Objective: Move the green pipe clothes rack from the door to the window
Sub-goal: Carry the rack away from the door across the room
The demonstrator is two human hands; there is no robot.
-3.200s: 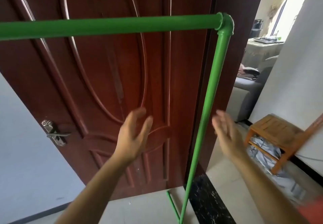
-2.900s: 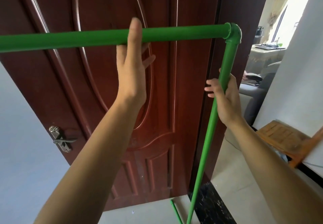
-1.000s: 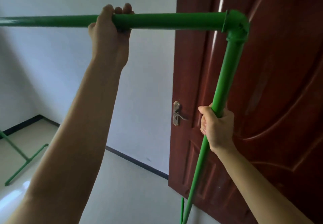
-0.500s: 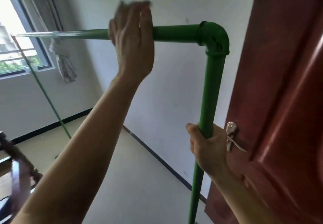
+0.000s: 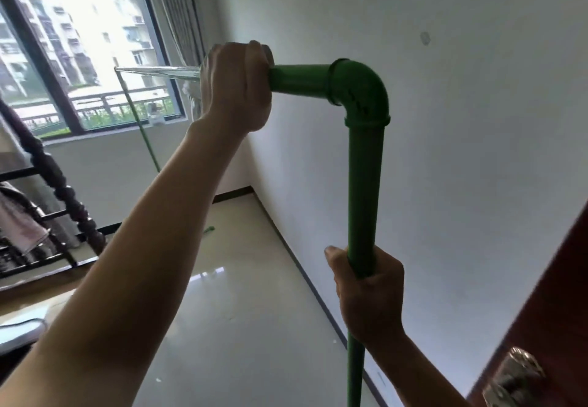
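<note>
The green pipe clothes rack [image 5: 364, 184] fills the middle of the head view, its top bar running away from me towards the window [image 5: 79, 50]. My left hand [image 5: 237, 85] is closed over the top bar just left of the elbow joint. My right hand [image 5: 369, 295] grips the near upright post lower down. The far upright shows as a thin green line in front of the window. The red-brown door [image 5: 541, 327] with its metal handle sits at the bottom right edge, beside my right arm.
A white wall [image 5: 461, 120] runs along the right towards the window corner. A dark wooden bed frame [image 5: 60, 190] with cloth hanging on it stands at the left. Glossy tiled floor [image 5: 248, 311] lies between them. A curtain [image 5: 178, 18] hangs beside the window.
Both hands took hold of the rack at the door. The view and rack have since swung left, away from the door, and now face the window.
</note>
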